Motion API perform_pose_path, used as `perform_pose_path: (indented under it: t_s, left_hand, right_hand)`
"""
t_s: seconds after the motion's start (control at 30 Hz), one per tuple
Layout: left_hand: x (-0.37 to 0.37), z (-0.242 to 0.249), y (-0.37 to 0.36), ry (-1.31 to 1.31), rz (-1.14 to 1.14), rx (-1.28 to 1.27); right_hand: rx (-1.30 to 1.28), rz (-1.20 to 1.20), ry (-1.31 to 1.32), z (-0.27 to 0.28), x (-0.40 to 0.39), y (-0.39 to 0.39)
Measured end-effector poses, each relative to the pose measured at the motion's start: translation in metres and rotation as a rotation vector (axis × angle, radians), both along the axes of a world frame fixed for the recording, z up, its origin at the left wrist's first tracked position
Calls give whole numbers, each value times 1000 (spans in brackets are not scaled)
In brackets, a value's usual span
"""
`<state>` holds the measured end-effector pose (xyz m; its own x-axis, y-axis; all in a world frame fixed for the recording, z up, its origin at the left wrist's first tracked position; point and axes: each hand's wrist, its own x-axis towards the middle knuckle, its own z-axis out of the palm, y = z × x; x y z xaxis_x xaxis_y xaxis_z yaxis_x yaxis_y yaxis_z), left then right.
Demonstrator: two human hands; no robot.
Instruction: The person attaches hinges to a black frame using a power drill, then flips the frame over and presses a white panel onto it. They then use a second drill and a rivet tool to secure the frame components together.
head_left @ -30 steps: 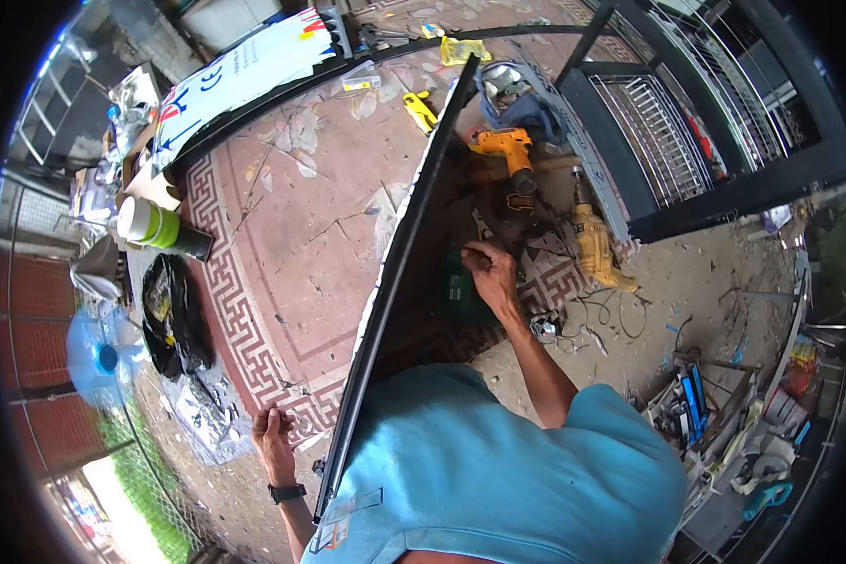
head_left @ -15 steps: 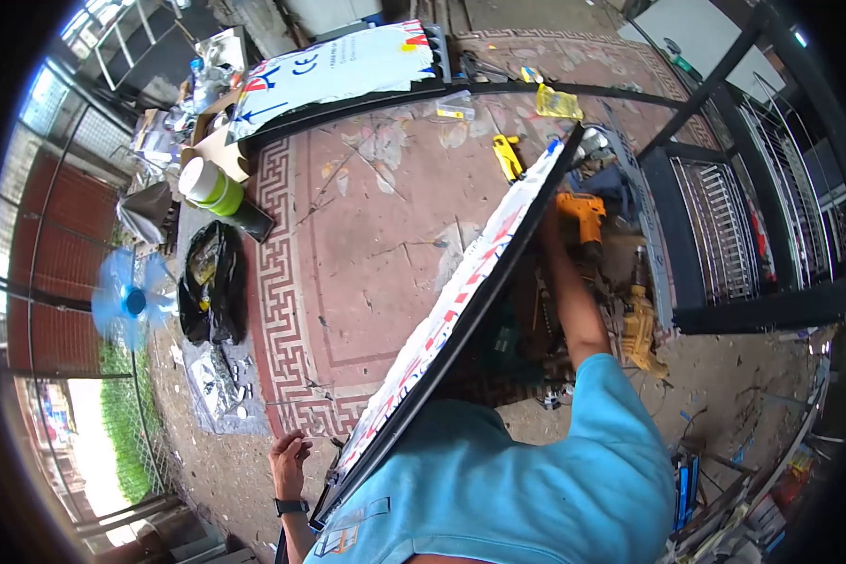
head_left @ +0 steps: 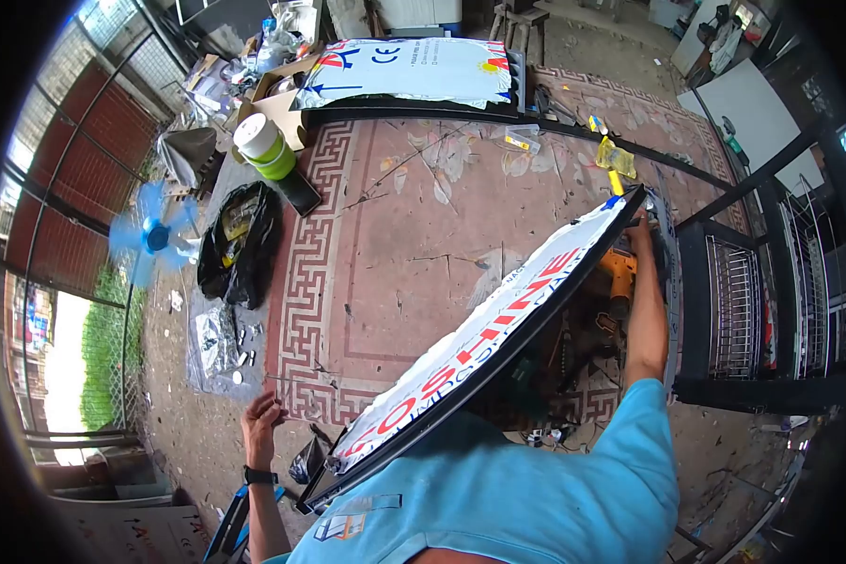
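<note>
A long black-framed panel (head_left: 484,324) with white printed film slants across my front, its near end by my body. My right hand (head_left: 638,231) is closed at the panel's far end, where the frame partly hides the fingers. Just below that hand lies an orange power drill (head_left: 618,273), apart from it. My left hand (head_left: 261,419), with a dark watch on the wrist, is raised left of the panel's near end. Its fingers are curled together; what they hold, if anything, is too small to make out.
A patterned mat (head_left: 395,310) covers the floor, with a second film-covered panel (head_left: 414,73) at its back edge. To the left are a black plastic bag (head_left: 240,244), a white-and-green jug (head_left: 265,146) and a blue fan (head_left: 154,235). A dark metal rack (head_left: 724,395) stands right.
My right hand has moved from beside the drill up to the panel's far end. The panel has tilted, showing more of its printed face. My view has shifted; the left hand stays raised.
</note>
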<state>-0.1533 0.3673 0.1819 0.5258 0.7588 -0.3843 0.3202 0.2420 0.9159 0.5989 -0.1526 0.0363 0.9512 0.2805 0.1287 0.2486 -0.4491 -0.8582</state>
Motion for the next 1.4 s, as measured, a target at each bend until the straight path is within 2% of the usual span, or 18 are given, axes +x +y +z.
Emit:
perform_pose_path:
  t_s: [0.07,0.1,0.17,0.23,0.3,0.47,0.5,0.53,0.57,0.6,0.63,0.7,0.77,0.83,0.9,1.0,1.17,1.4]
  left_hand:
    - [24,26,3,8,-89,65]
    - [28,24,15,6,-171,72]
    - [56,36,25,-22,-268,101]
    - [90,52,32,39,-378,202]
    - [124,63,35,14,-463,275]
    - [188,84,12,-208,-644,134]
    - [198,91,3,-182,-695,133]
    - [206,92,-6,-253,-724,139]
    - [214,88,-13,-296,-730,160]
    - [223,92,-22,-346,-743,229]
    - [229,97,-32,-388,-755,294]
    - [242,113,-50,-424,-790,274]
    - [252,126,-73,-556,-843,225]
    - [251,156,-103,-587,-865,144]
    - [248,171,-128,-674,-958,81]
    - [242,182,-151,-707,-1024,29]
    - [240,182,-160,-821,-827,-228]
    - [239,174,-166,-843,-753,-206]
  right_hand:
    - [114,-376,222,150,-120,48]
    - [161,-359,140,170,-142,42]
    - [572,-315,107,208,-199,38]
    - [487,-337,-3,223,-244,19]
    - [564,-317,122,242,-289,5]
    - [176,-312,191,233,-386,-3]
    - [30,-295,297,212,-396,-13]
    - [64,-254,103,183,-410,-4]
    - [16,-242,230,158,-422,-10]
    - [72,-264,298,154,-439,0]
    - [28,-332,403,189,-460,30]
    - [235,-290,516,200,-482,43]
    - [592,-193,448,199,-501,57]
    - [851,113,444,221,-510,81]
    - [817,315,475,241,-511,99]
    - [800,243,375,256,-521,140]
    - [680,290,363,258,-519,159]
    - [712,305,395,250,-518,157]
